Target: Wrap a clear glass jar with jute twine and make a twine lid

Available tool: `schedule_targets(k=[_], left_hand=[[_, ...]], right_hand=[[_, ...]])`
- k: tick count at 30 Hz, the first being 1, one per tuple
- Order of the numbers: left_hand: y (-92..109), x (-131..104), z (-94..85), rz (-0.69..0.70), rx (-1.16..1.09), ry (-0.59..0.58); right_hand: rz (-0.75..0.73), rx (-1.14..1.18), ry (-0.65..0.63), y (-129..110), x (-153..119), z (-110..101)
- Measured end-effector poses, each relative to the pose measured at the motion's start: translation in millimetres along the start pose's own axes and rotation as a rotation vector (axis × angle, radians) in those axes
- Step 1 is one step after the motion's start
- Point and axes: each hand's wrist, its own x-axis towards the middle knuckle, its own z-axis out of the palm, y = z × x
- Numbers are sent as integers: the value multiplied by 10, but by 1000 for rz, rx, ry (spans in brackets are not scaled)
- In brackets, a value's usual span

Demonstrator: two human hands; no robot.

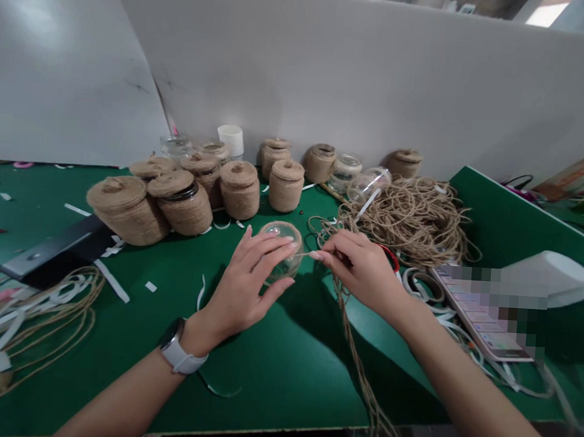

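One green table [286, 383] bears a twine pile [415, 216], left of which the left hand [252, 281] grips a glass jar [288, 266] while the right hand [363, 269] pinches its strand [304, 253], apparently mid-winding, which calls for even tension.

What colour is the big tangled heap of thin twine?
Light brown; the big tangled heap of thin twine shows best in the head view.
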Motion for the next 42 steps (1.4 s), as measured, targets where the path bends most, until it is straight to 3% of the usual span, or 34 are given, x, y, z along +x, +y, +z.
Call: schedule_targets(k=[9,15,21,31,38,42], left_hand=[[8,44,51,18,-78,22],[59,50,18,-13,-16,64],[36,68,-7,6,9,-23],[43,101,-55,-19,-57,-6],[47,99,-53,-28,-84,3],[47,85,-70,-45,-92,1]], right_hand=[[-32,-9,-19,-53,-8,11],[-20,-3,-27,-40,-11,-1],[-47,-52,-44,-47,-1,-13],[-118,-122,-49,-41,33,-12],[-100,-131,-63,54,-38,-52],[-93,-153,-6,150,-164,-71]])
